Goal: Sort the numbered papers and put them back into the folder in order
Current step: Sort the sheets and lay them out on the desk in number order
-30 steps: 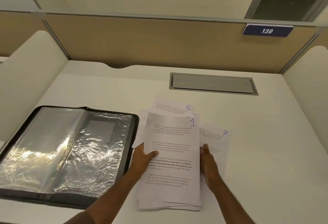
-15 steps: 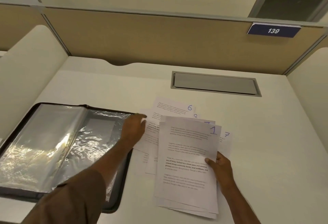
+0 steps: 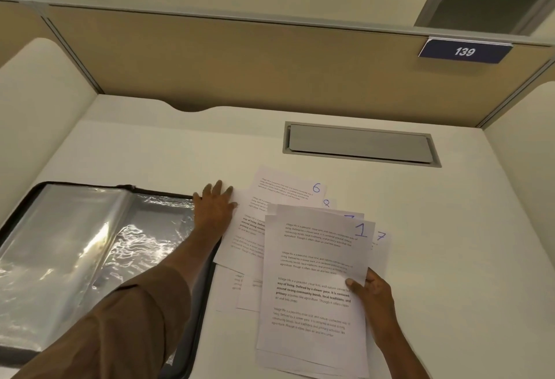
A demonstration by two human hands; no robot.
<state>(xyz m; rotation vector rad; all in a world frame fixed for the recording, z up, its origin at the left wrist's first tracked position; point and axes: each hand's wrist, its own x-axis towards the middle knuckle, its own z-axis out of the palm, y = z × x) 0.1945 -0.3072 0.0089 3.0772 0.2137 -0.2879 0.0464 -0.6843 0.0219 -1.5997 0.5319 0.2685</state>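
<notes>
An open black folder (image 3: 18, 219) with shiny clear sleeves lies on the left of the desk. To its right spreads a loose pile of printed sheets with handwritten numbers. My right hand (image 3: 374, 296) pinches the right edge of a small stack topped by sheet 1 (image 3: 315, 282). Sheet 6 (image 3: 288, 186) lies at the far end and sheet 7 (image 3: 380, 236) peeks out on the right. My left hand (image 3: 214, 207) lies flat with straight fingers on the pile's left edge, by the folder's right rim.
A grey cable hatch (image 3: 360, 144) is set into the white desk (image 3: 450, 258) behind the papers. Tan partition walls close the desk at the back and sides, with a blue plate 139 (image 3: 464, 51) upper right.
My left hand left sheet 1 and reached forward onto the pile's left edge. My right hand took the stack with sheet 1 and shifted it right.
</notes>
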